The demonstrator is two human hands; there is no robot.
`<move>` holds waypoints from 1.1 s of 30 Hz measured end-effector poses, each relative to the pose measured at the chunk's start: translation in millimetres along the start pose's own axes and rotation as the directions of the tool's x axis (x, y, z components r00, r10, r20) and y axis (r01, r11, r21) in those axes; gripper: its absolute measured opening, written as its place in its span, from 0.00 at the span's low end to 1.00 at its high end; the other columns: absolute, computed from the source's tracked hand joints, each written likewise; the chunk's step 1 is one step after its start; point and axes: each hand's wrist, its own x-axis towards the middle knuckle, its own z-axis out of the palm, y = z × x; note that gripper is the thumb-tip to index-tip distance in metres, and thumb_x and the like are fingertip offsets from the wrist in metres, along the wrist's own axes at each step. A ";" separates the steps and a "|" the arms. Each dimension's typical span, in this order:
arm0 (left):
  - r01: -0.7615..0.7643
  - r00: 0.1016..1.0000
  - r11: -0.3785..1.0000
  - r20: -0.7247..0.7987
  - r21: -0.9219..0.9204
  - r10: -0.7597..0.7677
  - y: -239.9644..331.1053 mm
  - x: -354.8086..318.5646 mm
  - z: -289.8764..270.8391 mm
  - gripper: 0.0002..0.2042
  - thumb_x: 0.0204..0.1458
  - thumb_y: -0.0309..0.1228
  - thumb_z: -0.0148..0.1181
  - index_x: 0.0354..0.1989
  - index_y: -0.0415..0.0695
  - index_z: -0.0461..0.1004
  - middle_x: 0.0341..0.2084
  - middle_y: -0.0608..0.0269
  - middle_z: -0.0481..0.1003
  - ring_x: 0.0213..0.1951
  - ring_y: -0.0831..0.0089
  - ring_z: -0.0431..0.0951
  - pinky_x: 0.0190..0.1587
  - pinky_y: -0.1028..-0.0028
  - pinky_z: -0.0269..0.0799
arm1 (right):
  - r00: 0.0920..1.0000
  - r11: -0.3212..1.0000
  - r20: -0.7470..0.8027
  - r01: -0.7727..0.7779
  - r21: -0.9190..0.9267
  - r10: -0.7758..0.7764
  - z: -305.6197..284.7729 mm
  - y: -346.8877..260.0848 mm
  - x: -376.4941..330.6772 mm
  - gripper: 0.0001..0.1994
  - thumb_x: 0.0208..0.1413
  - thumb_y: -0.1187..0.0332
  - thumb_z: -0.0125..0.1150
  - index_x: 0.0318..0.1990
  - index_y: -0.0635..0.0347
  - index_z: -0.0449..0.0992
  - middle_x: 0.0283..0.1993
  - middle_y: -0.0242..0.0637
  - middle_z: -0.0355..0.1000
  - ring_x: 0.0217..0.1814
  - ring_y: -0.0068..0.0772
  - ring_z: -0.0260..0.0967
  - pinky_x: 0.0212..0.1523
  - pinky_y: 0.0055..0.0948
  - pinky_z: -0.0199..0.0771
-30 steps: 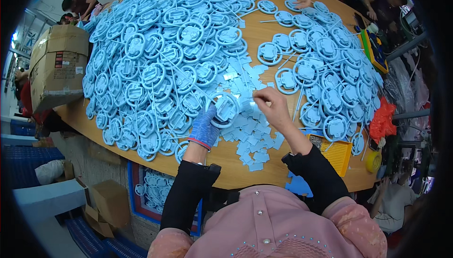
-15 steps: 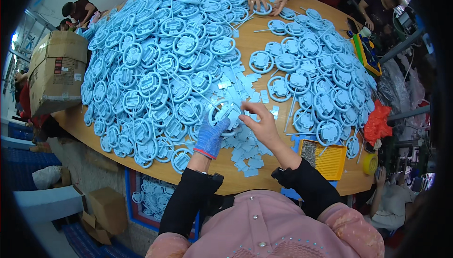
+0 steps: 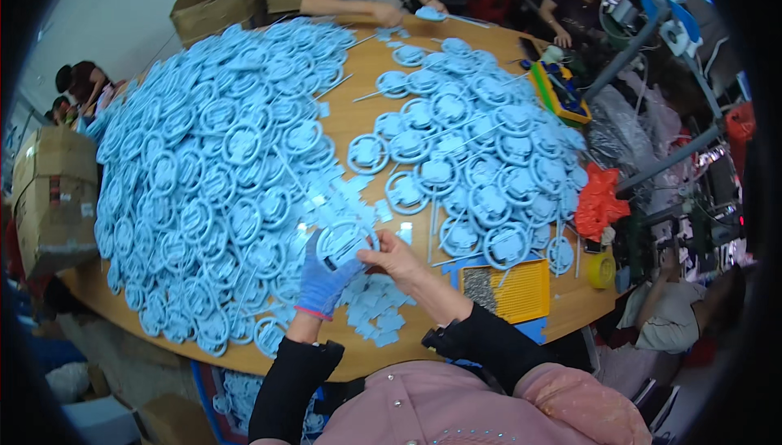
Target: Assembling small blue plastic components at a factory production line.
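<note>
My gloved left hand [image 3: 318, 280] grips a light-blue plastic steering-wheel-shaped part [image 3: 340, 241] from its left and lower side. Bare, my right hand [image 3: 394, 259] has its thumb and fingers closed at the right edge of that wheel part; whether a small plate is pinched there, I cannot make out. Below the hands lie loose small light-blue square plates [image 3: 376, 308] on the wooden table [image 3: 340, 122]. A big heap of similar wheel parts [image 3: 195, 176] rises on the left. On the right spreads a second pile of wheel parts [image 3: 489, 164], with covers in their middles.
A yellow tray [image 3: 525, 292] with small metal pieces stands right of my forearm. Beyond it are a tape roll [image 3: 601, 270] and a red plastic bag [image 3: 601, 201]. Across the table another person's hand [image 3: 388, 15] rests near a wheel part. Cardboard boxes [image 3: 57, 201] flank the table.
My right hand has closed from spread fingers onto the wheel part's right edge. The part is now tilted differently. The view has shifted, and the person opposite has drawn their hands back and apart.
</note>
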 end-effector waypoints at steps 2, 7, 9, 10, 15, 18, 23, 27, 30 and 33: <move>0.061 0.997 0.998 0.034 0.027 -0.062 6.2 3.3 11.1 0.43 0.38 0.30 0.75 0.61 0.38 0.53 0.51 0.55 0.69 0.50 0.68 0.73 0.49 0.70 0.73 | 1.000 0.999 0.000 -0.001 0.044 0.001 -7.5 -7.6 -10.0 0.18 0.52 0.66 0.67 0.46 0.56 0.65 0.40 0.29 0.72 0.38 0.23 0.71 0.37 0.27 0.76; 0.140 0.961 0.989 0.236 0.049 -0.148 11.4 20.4 23.2 0.40 0.41 0.29 0.73 0.61 0.40 0.53 0.50 0.57 0.70 0.48 0.71 0.73 0.48 0.73 0.73 | 0.996 0.989 0.087 0.001 0.151 -0.014 -34.3 -30.7 -25.7 0.20 0.54 0.63 0.65 0.50 0.55 0.64 0.41 0.32 0.73 0.42 0.25 0.73 0.45 0.33 0.79; 0.154 0.934 0.987 0.320 0.045 -0.160 16.5 27.5 32.3 0.40 0.41 0.29 0.73 0.61 0.40 0.53 0.49 0.57 0.71 0.49 0.71 0.73 0.47 0.73 0.73 | 0.998 0.995 0.056 0.002 0.103 -0.008 -43.1 -29.8 -26.4 0.21 0.55 0.63 0.64 0.52 0.56 0.63 0.42 0.33 0.73 0.42 0.26 0.73 0.43 0.32 0.79; 0.161 0.918 0.986 0.360 0.043 -0.166 17.9 29.9 37.8 0.41 0.41 0.30 0.73 0.62 0.40 0.54 0.49 0.58 0.71 0.49 0.71 0.73 0.47 0.74 0.73 | 0.999 0.997 0.041 0.001 0.078 -0.004 -47.4 -28.8 -26.1 0.22 0.55 0.62 0.64 0.53 0.57 0.63 0.42 0.33 0.73 0.42 0.26 0.74 0.43 0.31 0.79; 0.067 0.971 0.986 0.216 0.152 -0.099 8.2 16.6 53.1 0.40 0.40 0.29 0.74 0.61 0.40 0.55 0.49 0.55 0.71 0.48 0.70 0.74 0.47 0.72 0.74 | 0.998 0.996 -0.041 0.054 0.070 -0.051 -52.1 -14.6 -25.0 0.22 0.55 0.62 0.64 0.53 0.59 0.64 0.42 0.35 0.74 0.40 0.27 0.74 0.37 0.28 0.79; 0.211 0.953 0.970 0.195 0.117 -0.231 9.3 22.7 59.6 0.39 0.40 0.29 0.73 0.60 0.39 0.55 0.49 0.54 0.70 0.48 0.69 0.74 0.47 0.71 0.75 | 0.988 0.992 -0.117 0.109 0.063 -0.101 -54.1 -8.8 -22.5 0.21 0.55 0.62 0.65 0.51 0.60 0.65 0.40 0.34 0.74 0.38 0.25 0.74 0.34 0.26 0.79; 0.342 0.912 0.940 0.241 0.004 -0.333 -28.8 54.3 64.2 0.41 0.42 0.31 0.73 0.63 0.39 0.54 0.49 0.54 0.70 0.47 0.69 0.74 0.45 0.73 0.75 | 0.966 0.995 -0.240 0.094 -0.033 -0.099 -79.5 -5.9 -1.0 0.18 0.54 0.62 0.65 0.46 0.62 0.70 0.36 0.29 0.72 0.37 0.21 0.70 0.40 0.27 0.76; 0.241 0.931 0.922 0.197 0.302 -0.308 -15.9 94.4 71.2 0.47 0.42 0.33 0.73 0.68 0.41 0.47 0.50 0.51 0.69 0.49 0.66 0.73 0.47 0.70 0.72 | 0.899 0.949 -0.363 0.298 0.103 -0.243 -115.7 -45.0 14.6 0.18 0.54 0.62 0.65 0.47 0.63 0.69 0.42 0.34 0.72 0.46 0.24 0.70 0.45 0.27 0.73; -0.108 0.975 0.626 0.205 0.772 -0.086 -9.4 132.1 62.9 0.50 0.39 0.43 0.72 0.69 0.42 0.46 0.56 0.44 0.64 0.57 0.58 0.66 0.55 0.64 0.64 | 0.883 0.921 -0.310 0.386 0.053 -0.352 -130.0 -71.4 11.3 0.24 0.53 0.61 0.66 0.53 0.64 0.66 0.49 0.40 0.71 0.52 0.31 0.70 0.47 0.28 0.72; -0.253 0.962 0.189 0.267 0.949 -0.051 4.7 172.3 63.4 0.57 0.33 0.62 0.68 0.69 0.45 0.47 0.65 0.37 0.50 0.67 0.43 0.49 0.66 0.53 0.47 | 0.879 0.608 -0.117 0.218 -0.764 -0.463 -136.4 -68.5 17.8 0.43 0.41 0.56 0.74 0.64 0.60 0.58 0.63 0.50 0.61 0.62 0.48 0.62 0.59 0.47 0.64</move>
